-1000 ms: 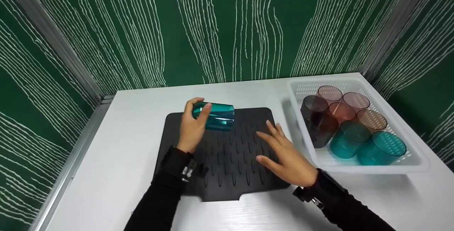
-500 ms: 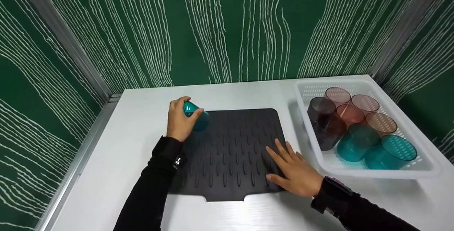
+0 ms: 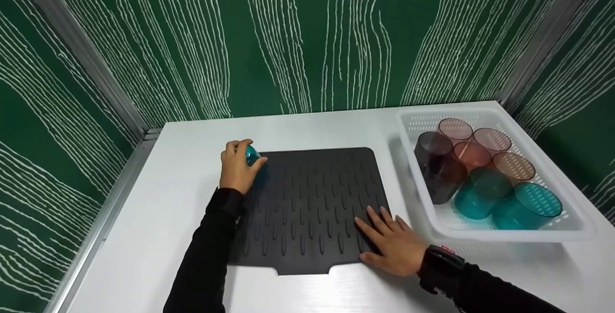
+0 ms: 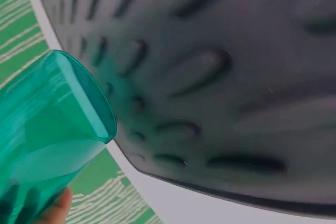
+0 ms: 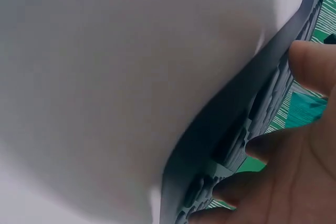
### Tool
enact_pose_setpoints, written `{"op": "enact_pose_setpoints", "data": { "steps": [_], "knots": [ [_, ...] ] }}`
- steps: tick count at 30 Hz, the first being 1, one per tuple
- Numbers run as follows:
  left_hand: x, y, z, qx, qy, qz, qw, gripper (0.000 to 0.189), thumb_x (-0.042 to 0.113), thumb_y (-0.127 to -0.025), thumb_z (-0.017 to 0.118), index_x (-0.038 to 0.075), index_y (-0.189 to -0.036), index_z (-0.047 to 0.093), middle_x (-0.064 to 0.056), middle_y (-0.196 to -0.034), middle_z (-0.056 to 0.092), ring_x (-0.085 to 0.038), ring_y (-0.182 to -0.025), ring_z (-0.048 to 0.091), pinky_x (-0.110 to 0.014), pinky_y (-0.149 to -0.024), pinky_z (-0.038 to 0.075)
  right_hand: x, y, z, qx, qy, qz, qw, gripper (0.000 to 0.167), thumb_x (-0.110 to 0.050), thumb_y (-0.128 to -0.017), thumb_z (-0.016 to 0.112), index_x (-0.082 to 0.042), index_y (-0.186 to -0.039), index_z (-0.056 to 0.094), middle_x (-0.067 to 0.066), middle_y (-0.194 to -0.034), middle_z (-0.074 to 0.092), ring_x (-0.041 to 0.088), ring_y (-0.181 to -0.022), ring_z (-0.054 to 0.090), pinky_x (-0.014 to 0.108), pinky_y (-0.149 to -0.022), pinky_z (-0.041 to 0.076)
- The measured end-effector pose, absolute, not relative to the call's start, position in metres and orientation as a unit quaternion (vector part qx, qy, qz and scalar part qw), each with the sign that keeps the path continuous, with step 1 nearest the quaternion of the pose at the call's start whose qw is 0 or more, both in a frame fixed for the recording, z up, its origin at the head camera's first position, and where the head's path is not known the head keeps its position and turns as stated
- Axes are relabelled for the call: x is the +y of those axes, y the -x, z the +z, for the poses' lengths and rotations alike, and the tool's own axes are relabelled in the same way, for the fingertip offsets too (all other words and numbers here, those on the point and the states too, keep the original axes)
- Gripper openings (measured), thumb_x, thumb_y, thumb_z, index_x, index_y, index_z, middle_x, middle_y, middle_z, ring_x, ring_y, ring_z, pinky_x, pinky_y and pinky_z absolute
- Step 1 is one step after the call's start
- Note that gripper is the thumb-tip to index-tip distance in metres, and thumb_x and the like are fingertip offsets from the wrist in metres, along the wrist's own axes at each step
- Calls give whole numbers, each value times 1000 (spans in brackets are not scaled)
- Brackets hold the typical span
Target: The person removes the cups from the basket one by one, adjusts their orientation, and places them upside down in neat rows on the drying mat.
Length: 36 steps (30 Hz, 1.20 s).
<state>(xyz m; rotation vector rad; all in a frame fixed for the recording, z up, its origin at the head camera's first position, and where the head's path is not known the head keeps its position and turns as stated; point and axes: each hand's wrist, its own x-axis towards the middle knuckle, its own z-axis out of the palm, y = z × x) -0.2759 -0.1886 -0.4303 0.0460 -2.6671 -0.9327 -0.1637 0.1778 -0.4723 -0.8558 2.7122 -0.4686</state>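
Observation:
At the far left corner of the black ridged drying mat (image 3: 312,202), my left hand (image 3: 236,171) grips a teal see-through tumbler (image 3: 252,156). Fingers and palm cover most of it in the head view. The left wrist view shows the tumbler (image 4: 47,114) with its rim facing down toward the mat, close over the ridges, and a teal tint on the mat beneath. My right hand (image 3: 394,245) lies with spread fingers over the mat's near right corner. In the right wrist view, its fingers (image 5: 262,148) reach across the mat's edge and hold nothing.
Right of the mat stands a white perforated basket (image 3: 509,236) holding several see-through tumblers: teal (image 3: 521,212), dark grey (image 3: 430,147) and pinkish (image 3: 473,154). The white table (image 3: 158,207) extends around the mat. Behind rises a green wall (image 3: 269,53) with white lines.
My left hand has carried the tumbler left and turned it from lying sideways to rim down at the mat's far left corner. The right hand has moved slightly toward me and down.

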Motion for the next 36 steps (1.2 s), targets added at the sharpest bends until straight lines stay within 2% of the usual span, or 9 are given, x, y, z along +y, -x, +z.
{"op": "enact_pose_setpoints", "data": {
  "steps": [15, 21, 26, 31, 36],
  "knots": [
    [-190, 291, -434, -948, -4, -284, 145, 58, 38, -90, 69, 11, -138, 51, -21, -137, 36, -41, -129, 36, -51, -104, 41, 177, 162, -479, 929, 311, -162, 118, 70, -56, -100, 43, -13, -154, 31, 25, -161, 17, 52, -146, 15, 66, -114, 19],
    [-189, 294, -443, -954, 13, -237, 185, 57, 39, -88, 70, 13, -135, 54, -19, -139, 41, -43, -131, 39, -51, -105, 41, 179, 163, -481, 925, 316, -173, 120, 69, -54, -99, 45, -13, -154, 32, 26, -160, 18, 53, -145, 15, 67, -112, 18],
    [-187, 295, -449, -958, 20, -178, 223, 58, 43, -87, 69, 14, -135, 54, -15, -142, 48, -39, -133, 42, -53, -106, 41, 179, 164, -479, 925, 309, -175, 135, 71, -56, -99, 44, -13, -154, 30, 26, -161, 16, 53, -145, 13, 68, -112, 18],
    [-187, 297, -451, -954, 7, -193, 228, 58, 40, -88, 70, 12, -135, 52, -20, -146, 38, -39, -138, 37, -51, -105, 43, 177, 165, -478, 928, 300, -169, 145, 72, -56, -99, 44, -14, -155, 28, 24, -162, 15, 52, -146, 12, 67, -113, 19],
    [-186, 298, -453, -953, -6, -204, 224, 60, 36, -91, 70, 10, -139, 45, -24, -141, 34, -39, -136, 37, -50, -102, 46, 177, 165, -477, 927, 296, -170, 157, 73, -57, -98, 44, -15, -155, 28, 24, -162, 13, 51, -147, 10, 66, -114, 17]
  ]
}}
